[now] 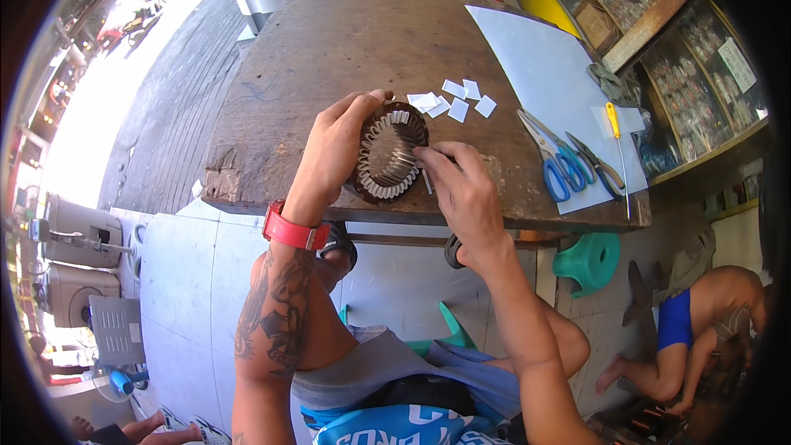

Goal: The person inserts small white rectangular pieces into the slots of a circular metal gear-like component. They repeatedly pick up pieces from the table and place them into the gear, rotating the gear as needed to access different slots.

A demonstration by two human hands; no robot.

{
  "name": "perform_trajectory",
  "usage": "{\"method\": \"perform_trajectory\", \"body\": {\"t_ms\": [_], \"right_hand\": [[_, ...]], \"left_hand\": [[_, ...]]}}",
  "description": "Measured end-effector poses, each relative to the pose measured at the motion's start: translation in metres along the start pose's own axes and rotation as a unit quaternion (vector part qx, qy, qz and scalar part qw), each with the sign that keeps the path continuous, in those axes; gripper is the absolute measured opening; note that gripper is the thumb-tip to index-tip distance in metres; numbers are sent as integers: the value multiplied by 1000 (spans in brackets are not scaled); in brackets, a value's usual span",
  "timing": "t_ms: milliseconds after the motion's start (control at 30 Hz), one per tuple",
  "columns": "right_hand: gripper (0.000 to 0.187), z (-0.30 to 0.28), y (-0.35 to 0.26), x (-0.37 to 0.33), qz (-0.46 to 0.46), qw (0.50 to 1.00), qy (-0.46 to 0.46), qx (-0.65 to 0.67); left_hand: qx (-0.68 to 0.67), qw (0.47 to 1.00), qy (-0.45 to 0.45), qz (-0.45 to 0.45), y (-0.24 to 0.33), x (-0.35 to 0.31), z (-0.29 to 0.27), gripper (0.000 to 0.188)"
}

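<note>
Both our hands were on one slotted ring (400, 151), which stood tilted near the near edge of the table (329, 41). Our left hand (336, 142) gripped its left side; our right hand (470, 185) had its fingertips pinched at the other, holding what, we could not tell. Paper pieces (458, 110) lay mid-table; scissors (563, 160), pliers (587, 152) and a screwdriver (612, 119) lay toward the table's right end.

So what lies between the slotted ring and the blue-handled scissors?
In the head view: a narrow pale strip beside the slotted ring, then the right hand, then wooden tabletop up to the blue-handled scissors.
</note>
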State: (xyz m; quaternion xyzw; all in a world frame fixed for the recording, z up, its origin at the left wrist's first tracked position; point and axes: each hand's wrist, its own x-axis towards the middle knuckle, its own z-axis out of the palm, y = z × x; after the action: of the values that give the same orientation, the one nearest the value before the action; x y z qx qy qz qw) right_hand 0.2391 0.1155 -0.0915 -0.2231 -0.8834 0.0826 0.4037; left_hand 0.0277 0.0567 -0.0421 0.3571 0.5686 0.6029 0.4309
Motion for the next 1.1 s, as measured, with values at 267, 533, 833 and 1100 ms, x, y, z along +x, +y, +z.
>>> {"method": "perform_trajectory", "body": {"t_ms": [267, 533, 833, 1100], "right_hand": [[37, -1, -2, 5, 25, 997, 25, 62], [32, -2, 0, 1, 32, 999, 36, 26], [32, 10, 2, 0, 25, 997, 68, 28], [32, 10, 6, -7, 33, 996, 74, 24]], "left_hand": [[2, 1000, -1, 5, 1, -1, -2, 49], [19, 1000, 2, 10, -2, 2, -2, 49], [-4, 1000, -1, 2, -3, 3, -2, 50], [6, 1000, -13, 11, 0, 1, -1, 49]]}}
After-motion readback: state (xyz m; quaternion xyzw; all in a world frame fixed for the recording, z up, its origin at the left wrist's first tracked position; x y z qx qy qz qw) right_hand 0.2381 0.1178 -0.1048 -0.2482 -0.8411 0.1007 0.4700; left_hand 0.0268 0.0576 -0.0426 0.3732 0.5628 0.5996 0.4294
